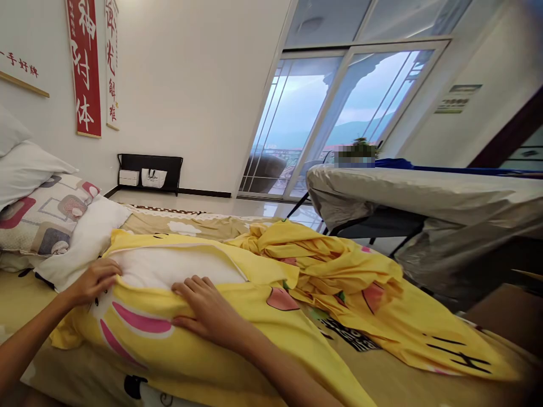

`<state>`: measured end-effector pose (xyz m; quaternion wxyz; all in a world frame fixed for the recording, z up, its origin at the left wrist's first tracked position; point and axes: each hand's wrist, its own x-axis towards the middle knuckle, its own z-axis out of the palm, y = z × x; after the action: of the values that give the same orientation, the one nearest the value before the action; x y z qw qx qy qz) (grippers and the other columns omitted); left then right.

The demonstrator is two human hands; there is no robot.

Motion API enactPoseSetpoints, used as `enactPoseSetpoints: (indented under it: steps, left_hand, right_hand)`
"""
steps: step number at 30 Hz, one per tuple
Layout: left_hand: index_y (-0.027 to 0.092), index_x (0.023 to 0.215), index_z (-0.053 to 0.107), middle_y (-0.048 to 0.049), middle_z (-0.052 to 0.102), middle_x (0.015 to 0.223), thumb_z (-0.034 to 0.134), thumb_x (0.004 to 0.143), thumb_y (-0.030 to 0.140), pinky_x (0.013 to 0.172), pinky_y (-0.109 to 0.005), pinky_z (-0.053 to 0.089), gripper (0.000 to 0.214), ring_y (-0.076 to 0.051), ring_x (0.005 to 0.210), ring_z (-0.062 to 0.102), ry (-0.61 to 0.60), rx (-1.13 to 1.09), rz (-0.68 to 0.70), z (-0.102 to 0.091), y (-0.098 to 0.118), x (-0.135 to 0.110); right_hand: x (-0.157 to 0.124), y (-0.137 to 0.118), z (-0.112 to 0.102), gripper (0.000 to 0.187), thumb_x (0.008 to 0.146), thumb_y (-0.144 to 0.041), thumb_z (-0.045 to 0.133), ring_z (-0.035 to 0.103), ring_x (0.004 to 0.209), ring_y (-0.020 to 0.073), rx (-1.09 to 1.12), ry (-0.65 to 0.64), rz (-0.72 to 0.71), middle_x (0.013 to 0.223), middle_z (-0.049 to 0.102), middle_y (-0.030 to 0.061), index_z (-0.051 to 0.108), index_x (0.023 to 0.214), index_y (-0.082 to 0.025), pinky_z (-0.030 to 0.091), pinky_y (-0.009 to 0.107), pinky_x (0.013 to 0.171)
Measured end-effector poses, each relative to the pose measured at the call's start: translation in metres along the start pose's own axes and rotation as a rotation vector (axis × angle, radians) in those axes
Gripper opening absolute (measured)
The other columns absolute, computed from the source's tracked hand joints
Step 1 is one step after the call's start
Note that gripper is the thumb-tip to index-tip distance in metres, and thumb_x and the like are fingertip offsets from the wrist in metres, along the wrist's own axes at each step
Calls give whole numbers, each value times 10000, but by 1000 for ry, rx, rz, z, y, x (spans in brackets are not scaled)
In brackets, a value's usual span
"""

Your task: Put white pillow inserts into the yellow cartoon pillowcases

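Note:
A yellow pillowcase (203,328) with a pink-eared rabbit print lies in front of me, plump with a white pillow (169,265). The white shows through a long opening along its top. At the left end of that opening, my left hand (95,280) pinches the cloth edge. My right hand (207,308) is closed over the near edge, fingertips on the rim of the opening and thumb lower on the yellow cloth. What lies under the fingers is hidden. More yellow fabric (335,277), printed with peach-coloured shapes, is heaped to the right.
All this rests on a bed with a tan sheet (21,302). Patterned pillows (51,215) and white ones are piled at the left. A covered table (424,186) with a dark chair (377,223) stands beyond, right. A cardboard box (509,316) is at the right edge; sliding glass doors (331,118) are behind.

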<state>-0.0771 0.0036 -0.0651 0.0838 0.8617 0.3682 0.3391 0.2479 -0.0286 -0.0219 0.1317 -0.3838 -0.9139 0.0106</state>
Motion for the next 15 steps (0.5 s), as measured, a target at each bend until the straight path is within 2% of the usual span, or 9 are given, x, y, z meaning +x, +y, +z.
enactPoseSetpoints:
  steps: [2, 4, 6, 7, 9, 11, 12, 14, 15]
  left_hand:
    - [193, 840, 606, -65, 637, 889, 390, 906, 435, 866, -331, 395, 332, -197, 867, 549, -193, 116, 29, 5, 5, -1]
    - [190, 671, 553, -23, 585, 673, 357, 915, 466, 768, -305, 386, 417, -160, 671, 501, -312, 204, 1, 0, 6, 7]
    - [188, 561, 483, 4, 494, 526, 323, 924, 488, 686, -280, 362, 497, -140, 566, 438, -360, 243, -28, -15, 10, 24]
    - [187, 538, 458, 9, 465, 496, 319, 923, 494, 673, -275, 352, 511, -135, 549, 424, -325, 256, -30, -26, 14, 35]
    - [186, 526, 418, 14, 436, 480, 319, 919, 486, 688, -278, 348, 504, -132, 544, 413, -120, 288, -18, -44, 23, 55]
    - [188, 539, 408, 10, 447, 498, 313, 915, 458, 719, -290, 356, 472, -136, 558, 422, 98, 317, -23, -55, 30, 63]
    - [190, 559, 427, 1, 477, 527, 327, 905, 452, 731, -297, 364, 446, -143, 582, 447, 149, 335, -41, -56, 29, 60]
    - [192, 656, 516, -37, 579, 667, 395, 858, 468, 761, -314, 387, 363, -181, 708, 530, 189, 397, -159, -55, 16, 40]
    - [191, 723, 555, -60, 617, 750, 439, 820, 488, 774, -328, 402, 333, -208, 773, 560, 184, 418, -273, -54, 3, 24]
  right_hand:
    - [7, -2, 10, 484, 764, -597, 589, 582, 809, 234, -74, -55, 50, 881, 665, 95, 603, 1003, -177, 383, 315, 736]
    - [12, -2, 5, 384, 826, -564, 527, 559, 659, 197, -140, -81, 72, 702, 645, 63, 613, 829, -189, 323, 278, 624]
    - [14, -7, -14, 407, 896, -507, 428, 514, 587, 167, -195, 32, 48, 600, 598, 50, 575, 677, -197, 270, 274, 590]
    - [15, -11, -26, 428, 917, -476, 387, 501, 584, 159, -209, 137, 39, 587, 582, 51, 553, 638, -197, 267, 276, 595]
    - [13, -18, -44, 435, 931, -437, 337, 498, 612, 160, -200, 328, 54, 602, 574, 61, 528, 622, -198, 292, 280, 622]
    - [3, -12, -52, 395, 918, -435, 339, 533, 689, 177, -116, 322, 68, 692, 606, 78, 548, 676, -204, 350, 283, 661]
    - [-6, -1, -51, 357, 896, -459, 373, 562, 770, 193, -50, 263, 72, 793, 635, 91, 577, 744, -209, 386, 290, 703]
    - [-38, 41, -44, 373, 806, -551, 476, 567, 1012, 240, 95, 162, 130, 1080, 631, 112, 608, 953, -234, 428, 337, 840]
    - [-60, 68, -39, 466, 747, -609, 511, 534, 1113, 274, 144, 223, 259, 1194, 594, 121, 602, 1025, -247, 418, 386, 906]
